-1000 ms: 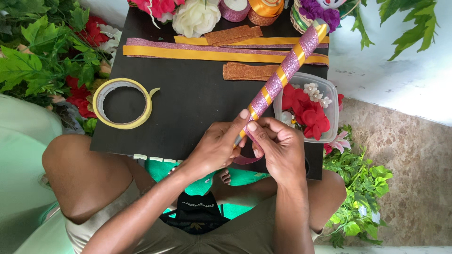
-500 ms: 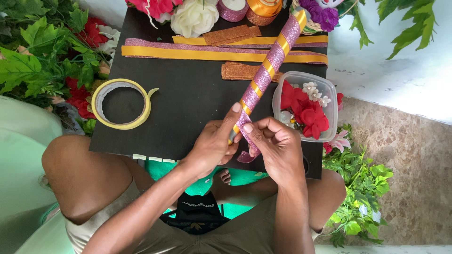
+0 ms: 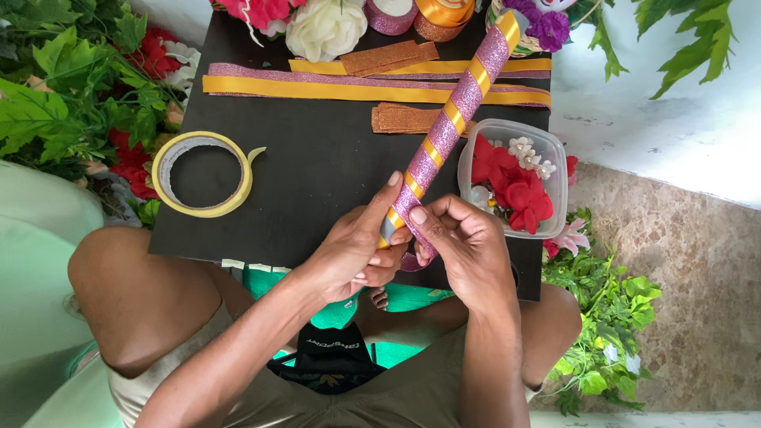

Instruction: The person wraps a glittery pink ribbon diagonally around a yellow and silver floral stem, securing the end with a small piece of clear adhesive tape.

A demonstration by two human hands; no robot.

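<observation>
Glittery purple ribbon spirals around the wrapped stick (image 3: 444, 131), alternating with bands of yellow ribbon. I hold the stick's lower end over the near edge of the black board (image 3: 317, 182), which rests on my knees.

Grip state:
1. My left hand (image 3: 357, 254) is closed around the stick's lower end, thumb extended along the shaft.
2. My right hand (image 3: 464, 246) is pinched shut, index finger and thumb pressing the loose purple ribbon tail (image 3: 416, 257) against the shaft. The tail loops below my fingers.

Orientation: the long axis runs diagonally. The lower end sits at my hands near the board's near edge. The upper end points away from me and to the right, toward the far right corner of the board, where it overlaps the flat yellow and purple ribbon strips (image 3: 372, 83) and nearly reaches the ribbon spools (image 3: 420, 14).

Likely faults, as I judge them:
1. If the right pinch relaxes, the last turns could loosen and the spiral could slip, opening gaps at the lower end.
2. If the stick rotates inside the left hand, the band spacing could become uneven.
3. A swing of the upper end could sweep the ribbon strips or knock the spools.
4. A sideways drift to the right could tip the clear plastic tub (image 3: 515, 182) of red fabric flowers just beside the shaft.

The masking tape roll (image 3: 202, 174) lies near the board's left edge, well apart from both hands.
</observation>
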